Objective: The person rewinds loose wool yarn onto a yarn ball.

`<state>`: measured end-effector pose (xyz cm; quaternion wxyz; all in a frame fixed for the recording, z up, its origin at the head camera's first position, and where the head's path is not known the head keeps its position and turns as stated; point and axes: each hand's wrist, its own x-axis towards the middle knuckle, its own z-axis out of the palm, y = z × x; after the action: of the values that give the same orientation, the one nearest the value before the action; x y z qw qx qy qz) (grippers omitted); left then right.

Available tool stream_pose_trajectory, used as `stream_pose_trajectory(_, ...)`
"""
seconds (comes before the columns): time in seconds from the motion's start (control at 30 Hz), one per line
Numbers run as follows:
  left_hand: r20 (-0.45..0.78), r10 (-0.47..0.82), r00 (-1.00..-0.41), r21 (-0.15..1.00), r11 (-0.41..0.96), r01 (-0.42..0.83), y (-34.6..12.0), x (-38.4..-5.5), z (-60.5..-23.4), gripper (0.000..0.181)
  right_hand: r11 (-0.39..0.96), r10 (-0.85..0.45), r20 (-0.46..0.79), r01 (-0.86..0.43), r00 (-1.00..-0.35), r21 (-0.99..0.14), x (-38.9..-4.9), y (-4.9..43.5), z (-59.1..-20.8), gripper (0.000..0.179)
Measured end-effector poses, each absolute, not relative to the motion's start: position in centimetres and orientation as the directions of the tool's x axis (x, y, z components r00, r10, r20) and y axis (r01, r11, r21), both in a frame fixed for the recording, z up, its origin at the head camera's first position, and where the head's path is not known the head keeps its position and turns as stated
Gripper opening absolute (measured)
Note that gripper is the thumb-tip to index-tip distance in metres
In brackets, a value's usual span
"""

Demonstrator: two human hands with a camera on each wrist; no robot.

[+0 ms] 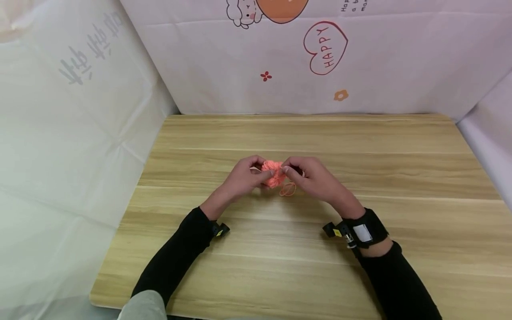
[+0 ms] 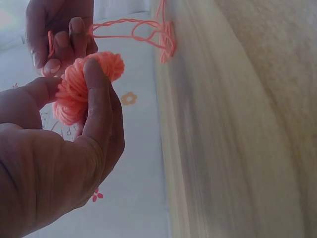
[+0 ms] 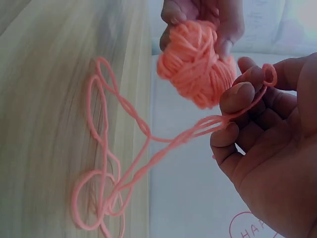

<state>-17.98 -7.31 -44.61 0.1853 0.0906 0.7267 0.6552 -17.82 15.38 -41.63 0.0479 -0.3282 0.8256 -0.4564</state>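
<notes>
A small ball of coral-pink yarn (image 1: 274, 174) is held up over the middle of the table. My left hand (image 1: 245, 177) grips it between thumb and fingers; the left wrist view shows the fingertips pressed into the wound strands of the yarn ball (image 2: 74, 87). Right beside it, my right hand (image 1: 316, 178) pinches a loose strand of the same yarn. In the right wrist view that yarn strand (image 3: 171, 144) runs from the curled fingers of the right hand (image 3: 267, 124) down to tangled loops on the tabletop.
The wood-grain table (image 1: 272, 262) spans the space under both arms. A white printed sheet (image 1: 224, 66) hangs behind its far edge, and another white sheet (image 1: 72, 178) covers the left side. Black straps with small cameras sit on both wrists.
</notes>
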Motion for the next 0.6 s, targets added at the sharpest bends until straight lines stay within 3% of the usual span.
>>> stream_pose_trajectory(0.23, -0.126, 0.335, -0.934, 0.992, 0.073, -0.107, -7.38, -18.12, -44.40, 0.031, 0.330, -0.633, 0.266, -0.564, -0.727, -0.757, -18.03, 15.07, -42.47, 0.020)
stream_pose_trajectory(0.6, -0.146, 0.280, -0.949, 0.989, 0.042, -0.140, -7.51, -18.17, -44.31, 0.038, 0.323, -0.626, 0.299, -0.588, -0.721, -0.742, -17.99, 14.80, -42.72, 0.012)
